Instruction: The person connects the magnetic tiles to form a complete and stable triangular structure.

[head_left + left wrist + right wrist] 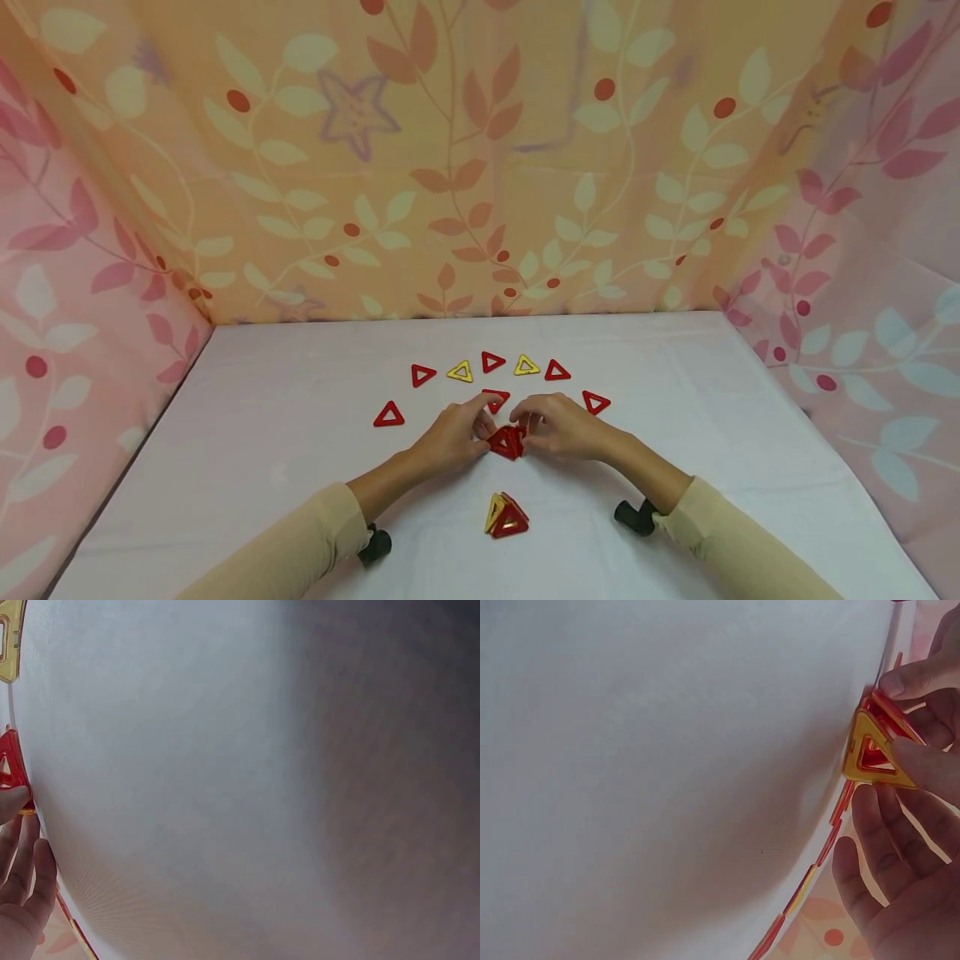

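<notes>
My left hand point(452, 435) and right hand point(567, 427) meet over a small cluster of red triangular tiles point(503, 443) at mid-table. The left thumb and fingers pinch a red tile point(9, 766) from the left side. In the right wrist view, a yellow triangular tile point(853, 761) stands tilted against red ones, gripped by the right thumb and fingers. My right hand hides that yellow tile in the head view. Just beyond the fingers lies another red triangle point(497, 399), partly covered by the left hand.
An arc of flat triangles spans the white table point(262, 433), among them a red one point(389, 415) at left, a yellow one point(527, 366) behind, and a red one point(596, 402) at right. Nearer the body, yellow and red tiles point(510, 522) lean together. Patterned cloth point(480, 167) hangs behind.
</notes>
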Action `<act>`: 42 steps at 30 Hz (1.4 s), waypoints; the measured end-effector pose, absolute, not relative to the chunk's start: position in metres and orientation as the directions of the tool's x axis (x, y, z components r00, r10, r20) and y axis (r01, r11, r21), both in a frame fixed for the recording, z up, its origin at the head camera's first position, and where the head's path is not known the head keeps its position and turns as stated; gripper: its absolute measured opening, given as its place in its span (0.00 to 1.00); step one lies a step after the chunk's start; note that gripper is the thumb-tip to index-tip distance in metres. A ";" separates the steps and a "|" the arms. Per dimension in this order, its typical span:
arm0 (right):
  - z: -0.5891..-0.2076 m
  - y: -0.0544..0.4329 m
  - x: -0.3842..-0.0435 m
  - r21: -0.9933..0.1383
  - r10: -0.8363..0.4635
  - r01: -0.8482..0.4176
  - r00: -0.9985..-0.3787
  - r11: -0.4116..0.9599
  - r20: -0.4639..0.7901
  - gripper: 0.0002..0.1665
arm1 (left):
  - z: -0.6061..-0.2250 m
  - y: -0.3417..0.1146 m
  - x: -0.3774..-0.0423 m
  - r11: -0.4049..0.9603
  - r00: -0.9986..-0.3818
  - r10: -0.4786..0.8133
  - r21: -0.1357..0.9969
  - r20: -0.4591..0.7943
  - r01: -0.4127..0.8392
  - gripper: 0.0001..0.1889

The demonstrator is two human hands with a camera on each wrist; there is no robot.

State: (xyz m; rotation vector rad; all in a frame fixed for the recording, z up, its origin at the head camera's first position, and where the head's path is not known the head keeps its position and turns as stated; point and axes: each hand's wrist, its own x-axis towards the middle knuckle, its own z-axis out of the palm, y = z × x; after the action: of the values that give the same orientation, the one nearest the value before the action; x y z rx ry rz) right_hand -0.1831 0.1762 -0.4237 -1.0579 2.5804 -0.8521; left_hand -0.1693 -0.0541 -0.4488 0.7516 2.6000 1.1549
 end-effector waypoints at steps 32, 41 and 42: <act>-0.433 0.173 -0.186 -0.627 -0.726 -0.573 -0.688 0.528 0.017 0.18 | -0.449 -0.055 -0.170 0.555 -0.845 0.534 0.743 0.027 0.374 0.30; -0.434 0.173 -0.186 -0.632 -0.725 -0.571 -0.688 0.524 0.021 0.19 | -0.449 -0.055 -0.170 0.557 -0.844 0.536 0.741 0.025 0.375 0.30; -0.434 0.173 -0.185 -0.630 -0.724 -0.571 -0.689 0.526 0.021 0.19 | -0.449 -0.055 -0.170 0.556 -0.844 0.536 0.742 0.023 0.373 0.30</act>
State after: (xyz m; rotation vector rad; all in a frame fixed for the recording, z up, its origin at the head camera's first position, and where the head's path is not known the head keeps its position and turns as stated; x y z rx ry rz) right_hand -0.1854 0.1732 -0.4336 -1.0926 2.5224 -0.9081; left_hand -0.1696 -0.0547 -0.4490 0.7654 2.5847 1.1597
